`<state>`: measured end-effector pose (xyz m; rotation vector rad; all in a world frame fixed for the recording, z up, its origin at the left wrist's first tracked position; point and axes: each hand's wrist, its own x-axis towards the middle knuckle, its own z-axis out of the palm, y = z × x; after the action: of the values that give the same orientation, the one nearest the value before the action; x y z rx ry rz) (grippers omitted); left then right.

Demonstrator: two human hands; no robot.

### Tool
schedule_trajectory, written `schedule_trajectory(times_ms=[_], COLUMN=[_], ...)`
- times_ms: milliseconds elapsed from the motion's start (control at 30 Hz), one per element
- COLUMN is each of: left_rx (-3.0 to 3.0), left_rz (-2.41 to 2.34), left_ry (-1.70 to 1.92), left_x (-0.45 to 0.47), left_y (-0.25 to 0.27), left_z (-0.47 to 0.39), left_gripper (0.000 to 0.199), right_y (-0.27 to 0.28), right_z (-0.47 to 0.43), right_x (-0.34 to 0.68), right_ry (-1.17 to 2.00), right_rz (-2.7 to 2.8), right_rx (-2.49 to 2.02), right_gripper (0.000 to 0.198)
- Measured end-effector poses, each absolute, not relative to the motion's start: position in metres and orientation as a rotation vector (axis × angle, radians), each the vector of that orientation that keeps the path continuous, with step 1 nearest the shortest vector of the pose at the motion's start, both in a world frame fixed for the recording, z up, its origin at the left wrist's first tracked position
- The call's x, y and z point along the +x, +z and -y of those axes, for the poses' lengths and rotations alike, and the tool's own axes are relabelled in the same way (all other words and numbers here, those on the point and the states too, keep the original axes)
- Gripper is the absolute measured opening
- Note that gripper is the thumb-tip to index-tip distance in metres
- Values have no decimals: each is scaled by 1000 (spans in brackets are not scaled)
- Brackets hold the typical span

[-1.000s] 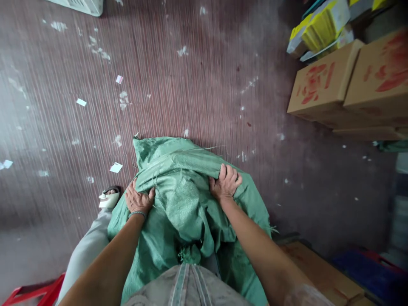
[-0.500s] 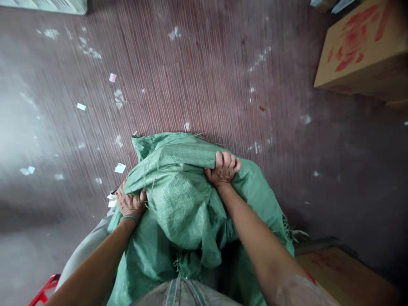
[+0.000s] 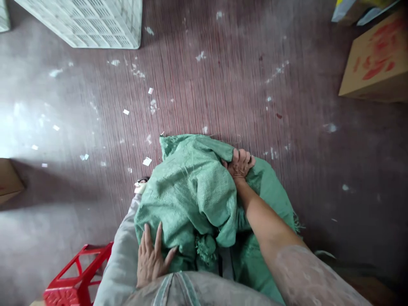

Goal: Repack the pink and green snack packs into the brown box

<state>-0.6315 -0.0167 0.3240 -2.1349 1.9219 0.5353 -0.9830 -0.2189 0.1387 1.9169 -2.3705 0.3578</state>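
A green woven sack (image 3: 185, 182) lies bunched and creased in front of my body, spreading over my lap and onto the floor. My right hand (image 3: 240, 165) has its fingers curled round a fold of the sack at the upper right. Near my waist, my left hand (image 3: 154, 257) rests on the sack's lower left with its fingers spread, gripping nothing. Frayed green threads stick out from a gathered bit at the bottom middle and from the right edge. What the sack may contain is hidden.
A red plastic stool (image 3: 79, 276) stands at lower left beside my grey trouser leg (image 3: 123, 255). A white slatted crate (image 3: 105, 21) is at upper left. Cardboard boxes stand at right (image 3: 376, 59) and far left (image 3: 9, 180). Paper scraps (image 3: 147, 161) dot the brown floor (image 3: 204, 93).
My left hand has let go of the sack's upper left fold and moved down toward my waist, fingers spreading. The right hand keeps its grip. The view has shifted left, showing more crate and stool.
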Motion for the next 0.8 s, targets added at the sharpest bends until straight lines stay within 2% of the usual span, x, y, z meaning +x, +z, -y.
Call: schedule_trajectory(times_ms=[233, 433, 567, 700, 800], left_rx=[-2118, -2164, -2091, -2158, -2235], left_rz=[-1930, -1914, -2083, -1811, -1913], left_ry=[450, 441, 399, 570, 445], left_x=[-626, -603, -617, -646, -687], left_y=[253, 227, 254, 320, 365], left_z=[19, 5, 11, 33, 79], left_gripper=[93, 94, 94, 80, 82], right_y=[149, 148, 134, 126, 129], right_z=[212, 208, 210, 211, 213], right_x=[-978, -975, -975, -971, -968], right_ry=[283, 330, 366, 431, 424], right_rz=[2443, 2472, 2469, 2493, 2576], right_rx=[1958, 1954, 1926, 1945, 1990], right_gripper=[76, 80, 76, 67, 66])
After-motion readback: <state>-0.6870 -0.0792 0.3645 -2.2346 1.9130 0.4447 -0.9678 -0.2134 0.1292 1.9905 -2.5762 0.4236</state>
